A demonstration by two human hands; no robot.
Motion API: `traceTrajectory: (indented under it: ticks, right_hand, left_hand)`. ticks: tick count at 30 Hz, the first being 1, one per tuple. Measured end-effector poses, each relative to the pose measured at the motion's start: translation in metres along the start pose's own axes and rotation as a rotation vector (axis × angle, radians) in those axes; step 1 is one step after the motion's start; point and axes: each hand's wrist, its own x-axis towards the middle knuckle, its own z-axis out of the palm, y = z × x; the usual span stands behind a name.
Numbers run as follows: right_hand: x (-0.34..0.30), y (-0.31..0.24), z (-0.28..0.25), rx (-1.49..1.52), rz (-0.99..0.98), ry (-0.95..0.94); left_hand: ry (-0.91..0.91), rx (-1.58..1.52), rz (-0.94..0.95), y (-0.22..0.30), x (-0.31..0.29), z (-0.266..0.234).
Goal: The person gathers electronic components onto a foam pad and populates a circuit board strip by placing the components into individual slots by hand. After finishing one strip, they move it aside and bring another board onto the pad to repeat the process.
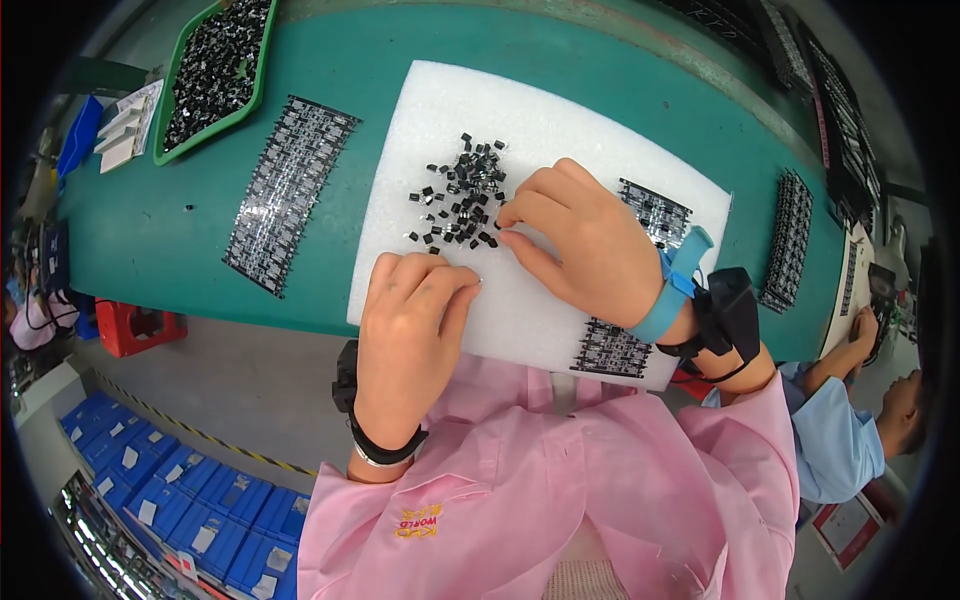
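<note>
A loose pile of small black electronic components with silvery metal legs (pixel 465 190) lies on a white foam sheet (pixel 430 95). At the pile's right edge, my right hand (pixel 585 235) is closed, thumb and forefinger pinching one of the black components (pixel 499 225). Nearer to me, just below the pile, my left hand (pixel 408 320) is closed too. A tiny shiny bit shows at its fingertips; what it is cannot be made out. Under my right wrist lies a panel of small circuit boards (pixel 612 350), partly hidden by the forearm.
Another circuit board panel (pixel 290 190) lies left on the green table (pixel 330 60), near a green tray (pixel 262 85) full of black components. Stacked panels (pixel 788 240) stand at the right. A co-worker in light blue (pixel 840 440) works beyond. Blue bins (pixel 215 510) and a red stool (pixel 135 328) are lower left.
</note>
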Motion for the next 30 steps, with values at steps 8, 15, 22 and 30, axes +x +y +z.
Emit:
traceTrajectory:
  ticks: [8,15,22,30]
  right_hand:
    - [-0.004,-0.008,0.010,-0.037,0.017,0.020]
    - [-0.013,-0.012,-0.001,-0.071,0.038,0.011]
    - [-0.029,-0.011,-0.013,-0.156,0.058,-0.046]
    - [-0.034,-0.003,-0.009,-0.163,-0.005,0.020]
  left_hand:
    - [-0.031,-0.008,0.006,0.002,-0.001,-0.004]
    - [-0.013,0.016,-0.016,0.004,0.000,-0.006]
    - [-0.035,0.028,0.010,0.004,-0.001,-0.003]
    - [-0.020,0.071,0.038,0.004,-0.003,-0.001]
